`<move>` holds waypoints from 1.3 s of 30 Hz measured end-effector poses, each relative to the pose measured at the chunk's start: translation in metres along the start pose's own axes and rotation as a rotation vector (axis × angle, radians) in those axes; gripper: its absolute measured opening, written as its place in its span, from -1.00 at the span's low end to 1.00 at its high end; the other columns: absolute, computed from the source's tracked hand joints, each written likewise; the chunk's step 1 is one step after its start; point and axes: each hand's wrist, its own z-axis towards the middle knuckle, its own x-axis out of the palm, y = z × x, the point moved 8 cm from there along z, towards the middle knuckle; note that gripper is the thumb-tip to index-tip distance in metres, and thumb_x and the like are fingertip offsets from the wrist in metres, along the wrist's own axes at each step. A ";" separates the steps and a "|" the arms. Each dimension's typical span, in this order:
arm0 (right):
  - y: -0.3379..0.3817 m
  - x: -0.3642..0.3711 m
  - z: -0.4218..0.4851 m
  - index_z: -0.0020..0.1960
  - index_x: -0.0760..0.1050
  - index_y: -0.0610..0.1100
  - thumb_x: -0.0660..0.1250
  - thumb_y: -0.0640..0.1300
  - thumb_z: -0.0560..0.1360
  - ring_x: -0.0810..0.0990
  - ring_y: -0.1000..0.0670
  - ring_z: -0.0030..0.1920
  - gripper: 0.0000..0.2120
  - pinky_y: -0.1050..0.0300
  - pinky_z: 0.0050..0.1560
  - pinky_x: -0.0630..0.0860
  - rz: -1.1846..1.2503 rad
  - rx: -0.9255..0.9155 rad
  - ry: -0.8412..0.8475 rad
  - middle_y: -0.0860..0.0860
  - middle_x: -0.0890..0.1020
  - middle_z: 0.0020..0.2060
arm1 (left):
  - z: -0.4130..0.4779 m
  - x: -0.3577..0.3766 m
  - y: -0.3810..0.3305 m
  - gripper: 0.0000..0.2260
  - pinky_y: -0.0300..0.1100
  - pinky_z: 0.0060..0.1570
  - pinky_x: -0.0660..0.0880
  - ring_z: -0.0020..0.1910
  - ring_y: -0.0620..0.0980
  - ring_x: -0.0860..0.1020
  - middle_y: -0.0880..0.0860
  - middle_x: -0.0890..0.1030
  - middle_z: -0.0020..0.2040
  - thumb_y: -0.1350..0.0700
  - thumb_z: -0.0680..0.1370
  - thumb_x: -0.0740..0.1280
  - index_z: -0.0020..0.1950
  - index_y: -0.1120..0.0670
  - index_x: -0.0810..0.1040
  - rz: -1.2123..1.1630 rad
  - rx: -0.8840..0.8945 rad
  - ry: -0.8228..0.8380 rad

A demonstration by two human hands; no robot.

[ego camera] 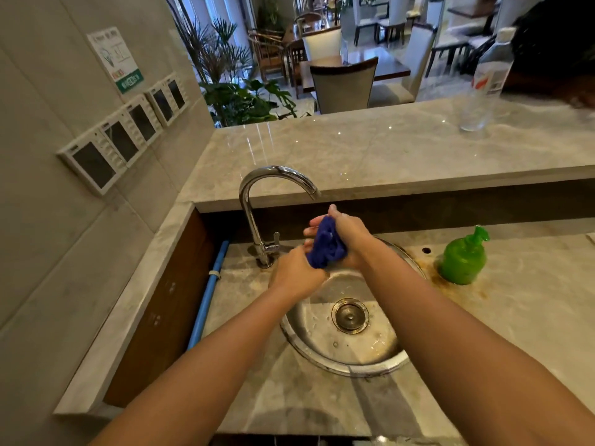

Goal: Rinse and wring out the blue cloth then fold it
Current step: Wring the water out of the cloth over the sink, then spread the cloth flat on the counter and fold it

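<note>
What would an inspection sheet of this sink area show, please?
Surface: marble counter, brownish stain beside the round steel sink.
Job's things: blue cloth bunched over the sink, below the faucet spout.
Clutter: green soap dispenser right of sink; clear bottle and glass on upper ledge.
Grips: left hand and right hand both grip the cloth.
Cables: nothing seen; blue pipe along left edge.
Surroundings: wall switch panels; plants and dining chairs beyond.
</note>
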 end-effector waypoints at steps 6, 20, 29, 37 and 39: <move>0.010 0.000 -0.022 -0.03 0.60 -0.16 0.00 0.29 0.62 0.69 -0.17 0.01 -0.39 -0.18 0.24 0.54 -0.591 -0.116 0.081 -0.20 0.71 -0.07 | -0.030 -0.023 0.018 -0.72 0.04 -0.02 0.61 0.07 0.10 0.62 0.08 0.63 0.11 0.12 0.47 0.41 0.16 -0.07 0.53 -0.629 -0.293 0.271; -0.003 0.028 -0.067 0.21 0.58 -0.15 0.52 -0.11 0.36 0.72 -0.11 -0.01 -0.57 0.12 -0.15 0.65 -0.612 -0.006 0.595 -0.15 0.72 0.05 | -0.081 -0.039 0.047 -0.71 0.02 0.08 0.52 -0.05 0.14 0.65 0.18 0.69 0.04 0.13 0.55 0.17 0.19 0.16 0.56 -1.309 -0.549 -0.060; 0.007 -0.026 -0.063 0.09 0.63 -0.24 0.55 0.15 0.28 0.70 -0.21 -0.02 -0.44 -0.13 0.16 0.58 -1.051 -0.178 0.529 -0.19 0.73 -0.05 | -0.120 -0.022 0.045 -0.64 -0.06 -0.03 0.47 -0.21 0.02 0.53 0.08 0.57 -0.20 0.44 0.48 0.06 0.05 0.10 0.51 -1.060 -0.590 -0.562; 0.023 -0.066 -0.104 -0.10 0.65 -0.28 0.25 0.33 0.52 0.56 -0.09 -0.22 -0.36 -0.09 -0.08 0.49 -1.058 -0.274 0.646 -0.16 0.70 -0.21 | -0.167 0.072 -0.040 -0.67 -0.04 -0.07 0.56 -0.07 0.09 0.58 0.12 0.62 -0.10 0.45 0.36 0.23 -0.06 0.07 0.54 -0.868 -0.605 -0.334; 0.028 -0.072 -0.116 -0.02 0.61 -0.35 0.22 0.31 0.54 0.57 -0.13 -0.16 -0.33 -0.16 0.02 0.51 -1.051 -0.279 0.652 -0.29 0.70 -0.04 | -0.179 0.087 -0.057 -0.65 -0.08 -0.15 0.55 -0.16 0.03 0.61 0.07 0.63 -0.17 0.43 0.39 0.36 -0.03 0.02 0.50 -0.832 -0.621 -0.312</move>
